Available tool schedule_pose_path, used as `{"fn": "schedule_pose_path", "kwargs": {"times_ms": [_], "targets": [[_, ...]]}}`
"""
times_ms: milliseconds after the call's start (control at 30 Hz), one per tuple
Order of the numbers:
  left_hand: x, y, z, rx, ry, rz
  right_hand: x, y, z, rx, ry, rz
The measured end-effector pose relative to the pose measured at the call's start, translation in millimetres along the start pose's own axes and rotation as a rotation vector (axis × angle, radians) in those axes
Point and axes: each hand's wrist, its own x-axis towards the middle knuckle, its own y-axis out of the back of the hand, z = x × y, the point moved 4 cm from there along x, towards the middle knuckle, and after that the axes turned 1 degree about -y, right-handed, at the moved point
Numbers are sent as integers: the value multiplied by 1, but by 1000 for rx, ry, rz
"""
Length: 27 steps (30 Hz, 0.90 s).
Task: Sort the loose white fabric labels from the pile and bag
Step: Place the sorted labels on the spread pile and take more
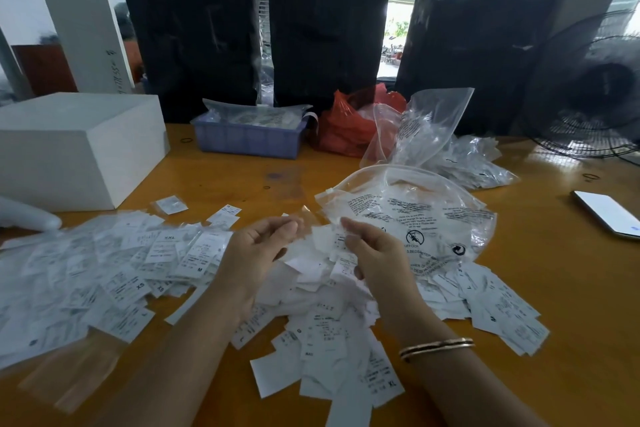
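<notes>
A big pile of loose white fabric labels covers the middle of the orange table, with more labels in small clear sleeves spread to the left. A clear printed zip bag lies just behind the pile. My left hand hovers over the pile with its fingers curled; blur hides whether it holds a label. My right hand, with bangles at the wrist, pinches white labels between thumb and fingers, close to the bag's mouth.
A white box stands at the left, a purple tray of bagged labels at the back, a red plastic bag and clear bags beside it. A phone lies at right, a fan behind. Another person's white sleeve shows at left.
</notes>
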Motion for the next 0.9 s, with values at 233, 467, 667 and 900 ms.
{"fn": "schedule_pose_path", "kwargs": {"times_ms": [233, 467, 667, 900], "targets": [[-6, -4, 11, 497, -404, -13, 0, 10, -8, 152, -47, 42], [-12, -14, 14, 631, -524, -83, -5, 2, -15, 232, -6, -62], [-12, -14, 16, 642, -533, -62, -10, -4, -21, 116, 117, -115], [-13, -14, 17, 653, -557, -70, -10, -4, -18, 94, 108, -104]]}}
